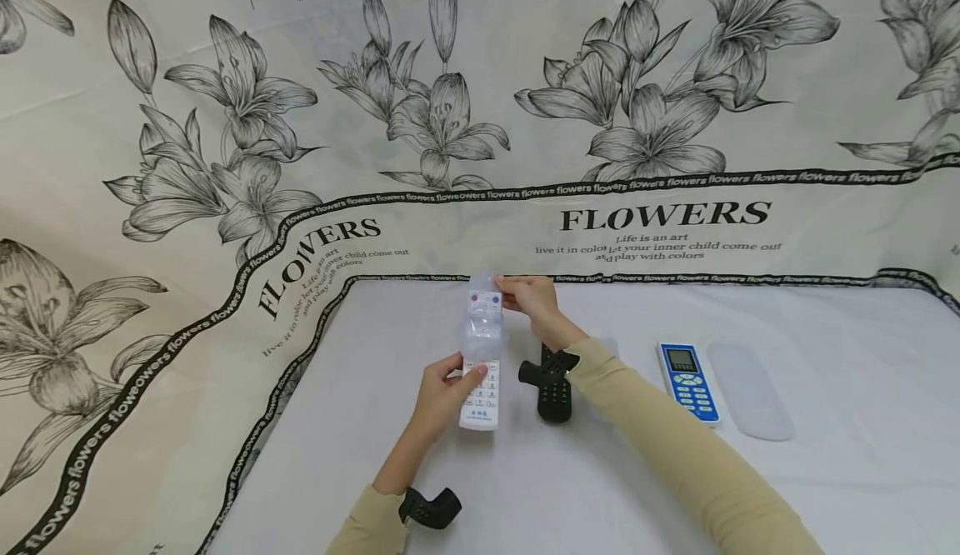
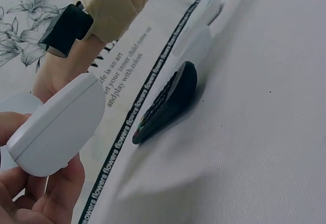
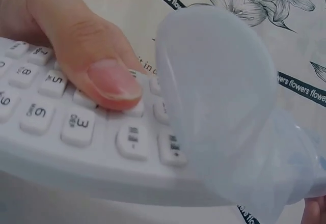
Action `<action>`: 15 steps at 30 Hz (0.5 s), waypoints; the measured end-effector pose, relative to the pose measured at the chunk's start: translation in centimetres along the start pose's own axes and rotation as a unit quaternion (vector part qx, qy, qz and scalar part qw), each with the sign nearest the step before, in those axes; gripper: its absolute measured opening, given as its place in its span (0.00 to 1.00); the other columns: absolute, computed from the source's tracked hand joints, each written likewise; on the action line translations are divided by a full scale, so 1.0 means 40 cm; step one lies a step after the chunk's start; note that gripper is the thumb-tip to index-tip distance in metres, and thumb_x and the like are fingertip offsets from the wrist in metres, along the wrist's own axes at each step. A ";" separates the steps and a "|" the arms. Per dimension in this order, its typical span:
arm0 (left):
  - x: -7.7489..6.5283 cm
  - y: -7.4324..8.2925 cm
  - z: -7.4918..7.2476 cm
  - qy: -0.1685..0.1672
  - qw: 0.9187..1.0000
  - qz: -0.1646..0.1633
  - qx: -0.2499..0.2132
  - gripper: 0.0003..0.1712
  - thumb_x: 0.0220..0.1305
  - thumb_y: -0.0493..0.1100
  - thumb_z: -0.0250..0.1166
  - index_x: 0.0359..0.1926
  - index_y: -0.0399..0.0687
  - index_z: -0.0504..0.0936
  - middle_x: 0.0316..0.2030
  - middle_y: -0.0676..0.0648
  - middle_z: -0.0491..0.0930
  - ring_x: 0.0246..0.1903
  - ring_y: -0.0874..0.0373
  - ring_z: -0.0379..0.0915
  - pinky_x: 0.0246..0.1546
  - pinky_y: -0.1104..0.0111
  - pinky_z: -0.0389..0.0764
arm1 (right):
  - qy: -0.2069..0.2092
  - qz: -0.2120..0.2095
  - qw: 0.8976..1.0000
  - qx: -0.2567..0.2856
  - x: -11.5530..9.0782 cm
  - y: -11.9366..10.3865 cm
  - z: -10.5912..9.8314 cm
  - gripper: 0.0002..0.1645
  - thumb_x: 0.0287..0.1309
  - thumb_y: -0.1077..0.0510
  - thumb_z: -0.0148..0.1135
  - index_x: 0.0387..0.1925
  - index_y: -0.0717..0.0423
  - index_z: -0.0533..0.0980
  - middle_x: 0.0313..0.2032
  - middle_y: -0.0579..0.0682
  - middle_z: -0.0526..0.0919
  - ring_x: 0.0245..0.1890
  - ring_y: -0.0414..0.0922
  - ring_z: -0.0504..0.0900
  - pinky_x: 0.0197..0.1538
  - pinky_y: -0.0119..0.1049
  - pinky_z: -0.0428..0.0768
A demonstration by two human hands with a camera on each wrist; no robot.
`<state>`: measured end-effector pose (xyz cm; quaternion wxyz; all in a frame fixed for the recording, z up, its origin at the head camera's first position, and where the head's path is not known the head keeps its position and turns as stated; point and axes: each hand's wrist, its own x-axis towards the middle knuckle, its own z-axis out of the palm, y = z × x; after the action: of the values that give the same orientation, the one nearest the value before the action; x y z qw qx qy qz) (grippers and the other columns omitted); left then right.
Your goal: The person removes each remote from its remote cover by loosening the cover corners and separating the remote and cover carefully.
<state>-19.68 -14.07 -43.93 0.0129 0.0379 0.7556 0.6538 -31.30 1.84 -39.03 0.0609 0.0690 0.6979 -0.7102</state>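
My left hand (image 1: pixel 441 395) grips a white remote control (image 1: pixel 480 415) near its lower half, thumb on the number keys. A translucent soft remote cover (image 1: pixel 483 340) wraps the remote's upper part, its near edge bunched and folded back over the keys. The fingers of my right hand (image 1: pixel 534 303) pinch the cover at the remote's far end. In the right wrist view the folded cover (image 3: pixel 219 81) stands up just beyond the left thumb (image 3: pixel 112 84). The left wrist view shows the white remote's rounded bottom end (image 2: pixel 58 122), raised above the table.
A black remote (image 1: pixel 555 407) lies under my right wrist, partly hidden. Right of it lie a blue and white remote (image 1: pixel 688 384) and a flat translucent cover (image 1: pixel 750 392). Another pale cover (image 1: pixel 606 347) is mostly behind my right forearm. Flower-printed cloth (image 1: pixel 450 238) hangs behind the white table.
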 end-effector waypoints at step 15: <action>-0.016 -0.023 -0.001 -0.008 1.000 -0.008 0.010 0.24 0.63 0.42 0.64 0.56 0.30 0.76 0.42 0.34 0.82 0.32 0.60 0.81 0.33 0.70 0.83 | -0.027 -0.003 0.999 -0.042 0.004 -0.012 -0.005 0.21 0.62 0.56 0.62 0.50 0.67 0.78 0.47 0.59 0.84 0.29 0.33 0.81 0.44 0.30 0.83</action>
<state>-19.08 -14.28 -44.86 0.0240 0.0369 0.7623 0.6457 -31.53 2.05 -38.59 0.0806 0.0451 0.7258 -0.6817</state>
